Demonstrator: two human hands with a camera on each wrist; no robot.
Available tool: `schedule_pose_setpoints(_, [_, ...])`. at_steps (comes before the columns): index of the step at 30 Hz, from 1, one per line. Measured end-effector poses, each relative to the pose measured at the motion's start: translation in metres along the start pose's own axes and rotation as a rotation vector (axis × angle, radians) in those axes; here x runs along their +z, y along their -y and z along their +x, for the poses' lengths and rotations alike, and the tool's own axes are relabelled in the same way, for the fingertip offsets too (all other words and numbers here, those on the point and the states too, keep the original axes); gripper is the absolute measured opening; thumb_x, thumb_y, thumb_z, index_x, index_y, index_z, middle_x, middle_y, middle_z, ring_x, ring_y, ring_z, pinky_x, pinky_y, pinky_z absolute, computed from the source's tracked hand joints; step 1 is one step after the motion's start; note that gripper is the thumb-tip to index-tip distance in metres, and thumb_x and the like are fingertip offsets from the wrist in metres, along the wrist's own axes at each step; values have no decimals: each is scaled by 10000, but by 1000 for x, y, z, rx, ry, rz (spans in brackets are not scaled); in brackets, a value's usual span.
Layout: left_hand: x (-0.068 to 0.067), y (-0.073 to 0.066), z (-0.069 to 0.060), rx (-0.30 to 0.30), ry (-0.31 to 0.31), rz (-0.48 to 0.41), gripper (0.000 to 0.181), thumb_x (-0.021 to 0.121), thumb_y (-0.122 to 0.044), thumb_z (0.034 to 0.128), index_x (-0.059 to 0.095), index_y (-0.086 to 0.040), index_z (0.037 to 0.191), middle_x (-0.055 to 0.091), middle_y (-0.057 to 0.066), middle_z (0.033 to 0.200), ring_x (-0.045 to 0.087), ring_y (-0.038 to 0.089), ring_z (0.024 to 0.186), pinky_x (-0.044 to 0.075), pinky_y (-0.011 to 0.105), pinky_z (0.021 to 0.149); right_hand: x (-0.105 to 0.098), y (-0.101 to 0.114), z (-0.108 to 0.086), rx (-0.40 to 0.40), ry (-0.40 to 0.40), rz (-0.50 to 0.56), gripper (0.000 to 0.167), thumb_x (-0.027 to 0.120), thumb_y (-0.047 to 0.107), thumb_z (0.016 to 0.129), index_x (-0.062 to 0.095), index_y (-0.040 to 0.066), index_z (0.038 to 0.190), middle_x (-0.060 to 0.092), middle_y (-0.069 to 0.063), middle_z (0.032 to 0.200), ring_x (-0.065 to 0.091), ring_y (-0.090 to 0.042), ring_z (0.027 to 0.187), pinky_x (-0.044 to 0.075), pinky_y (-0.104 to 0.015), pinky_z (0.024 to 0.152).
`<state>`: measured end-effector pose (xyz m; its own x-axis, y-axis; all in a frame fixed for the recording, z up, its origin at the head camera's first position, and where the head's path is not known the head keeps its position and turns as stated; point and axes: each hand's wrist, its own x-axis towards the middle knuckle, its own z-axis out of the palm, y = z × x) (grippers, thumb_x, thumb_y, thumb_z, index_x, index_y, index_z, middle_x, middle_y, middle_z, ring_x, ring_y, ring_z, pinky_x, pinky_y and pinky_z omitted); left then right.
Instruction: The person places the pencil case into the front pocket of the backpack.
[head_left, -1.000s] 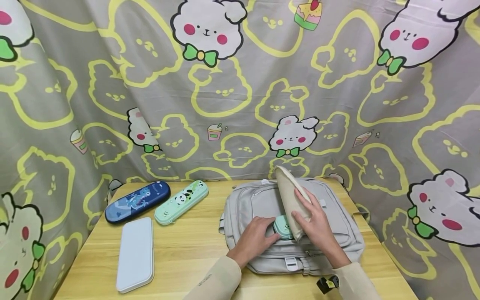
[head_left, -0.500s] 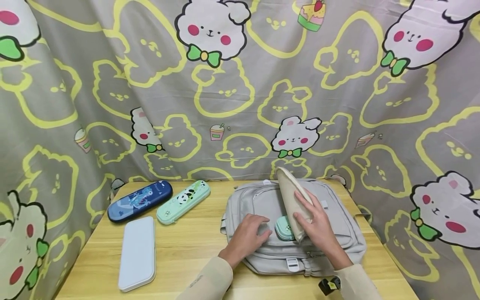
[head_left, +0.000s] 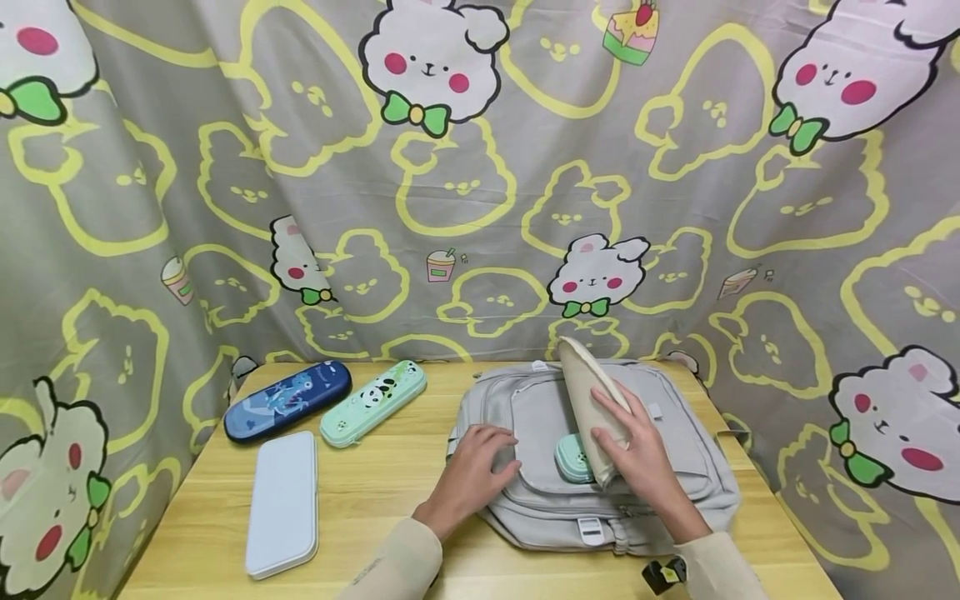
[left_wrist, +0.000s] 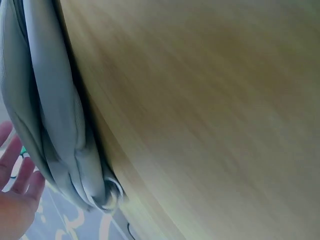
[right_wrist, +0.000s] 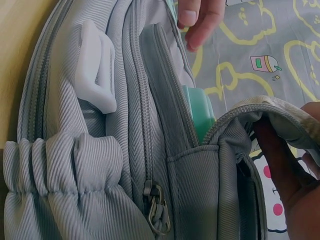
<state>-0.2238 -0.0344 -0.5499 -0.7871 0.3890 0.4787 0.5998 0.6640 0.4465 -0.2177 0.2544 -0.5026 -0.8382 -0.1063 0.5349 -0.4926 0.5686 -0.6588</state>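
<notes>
A grey backpack [head_left: 536, 425] lies flat on the table with its front pocket unzipped. My right hand [head_left: 639, 442] grips the pocket's beige-lined flap [head_left: 588, 396] and holds it raised. In the right wrist view, a finger of that hand [right_wrist: 285, 165] is hooked under the flap's zipped edge. Part of a mint-green case [head_left: 573, 458] shows in the pocket opening; the flap hides the rest. My left hand [head_left: 471, 468] hovers over the backpack's left side, fingers loosely bent and holding nothing. The left wrist view shows its spread fingers [left_wrist: 22, 180] beside the grey fabric.
On the table's left lie a dark blue pencil case [head_left: 288, 400], a mint-green panda pencil case [head_left: 373, 403] and a pale, flat rectangular box [head_left: 282, 504]. A small black object [head_left: 664, 575] sits near the right sleeve. A patterned curtain [head_left: 465, 208] hangs behind.
My left hand has let go of the mint-green case in the pocket and moved left, away from it. The right hand keeps the flap raised. The view has shifted slightly.
</notes>
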Motion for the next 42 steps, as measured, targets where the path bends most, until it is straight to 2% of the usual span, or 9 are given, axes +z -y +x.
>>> schedule_pose_setpoints(5, [-8,8,-7,-5,-17,14,283,861,-221,925,800,-129,1186,751,37,1278,647,264,1235,559,447,1081,0,1,0,1,-1,-8,601,775,-37,962,632,81,1533,393,-289,1689,393,-500,1505,246,13,1115])
schedule_pose_setpoints(8, [-12,13,-10,-20,-23,8,288,864,-229,927,799,-131,1190,746,39,1295,646,264,1242,552,449,1092,0,0,0,-4,-3,-11,601,775,-35,963,631,82,1534,394,-289,1689,392,-460,1516,248,11,1119])
schedule_pose_setpoints(12, [-15,18,-16,-10,-62,9,279,878,-209,911,802,-122,1166,752,51,1278,659,266,1221,555,451,1079,0,-1,-1,-11,-7,-13,599,777,-33,963,633,83,1533,399,-287,1687,392,-433,1516,251,10,1123])
schedule_pose_setpoints(15, [-17,21,-19,-9,-82,16,283,887,-199,899,805,-119,1159,755,57,1267,665,271,1217,559,456,1074,-1,-1,-1,-11,-5,-10,598,776,-32,965,631,83,1534,399,-281,1689,395,-461,1506,253,13,1121])
schedule_pose_setpoints(25, [-32,30,-25,-116,-32,25,274,867,-217,930,807,-148,1189,742,37,1318,640,272,1273,543,512,1092,-2,0,-1,-7,-2,-11,587,769,-21,975,630,83,1535,395,-271,1695,388,-451,1509,247,18,1119])
schedule_pose_setpoints(33, [-44,41,-34,-149,-10,70,297,874,-223,932,800,-132,1205,735,85,1352,643,325,1291,548,544,1088,-2,-1,-1,-7,0,-3,580,771,-22,972,637,81,1527,396,-289,1686,388,-518,1510,223,11,1123])
schedule_pose_setpoints(42, [-58,51,-43,-194,-19,101,334,895,-225,917,796,-117,1217,735,81,1347,653,332,1274,553,553,1079,-1,-1,-3,-16,5,-4,569,771,-1,985,637,92,1530,395,-267,1697,388,-525,1523,220,10,1116])
